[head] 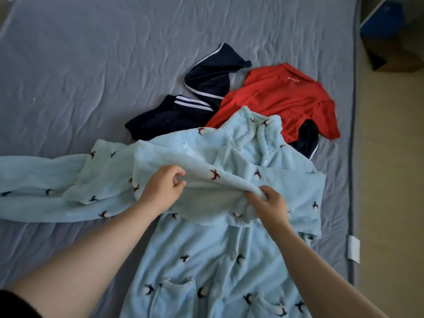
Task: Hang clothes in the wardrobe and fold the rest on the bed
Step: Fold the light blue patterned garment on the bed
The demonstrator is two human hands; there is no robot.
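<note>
A light blue fleece robe (213, 253) with a penguin print lies spread on the grey-blue bed sheet (80, 65), one sleeve stretched out to the left. My left hand (164, 185) pinches a raised fold of the robe near its chest. My right hand (268, 203) grips the same fold a little to the right and lower. Behind the robe lie a red polo shirt (280, 99) and dark navy sportswear with white stripes (183, 109), partly covered by the robe's collar.
The bed's right edge (352, 157) runs down the frame, with a white tag near it. Beyond it is beige floor (390, 180). A blue and white piece of furniture (380, 26) stands at the top right corner.
</note>
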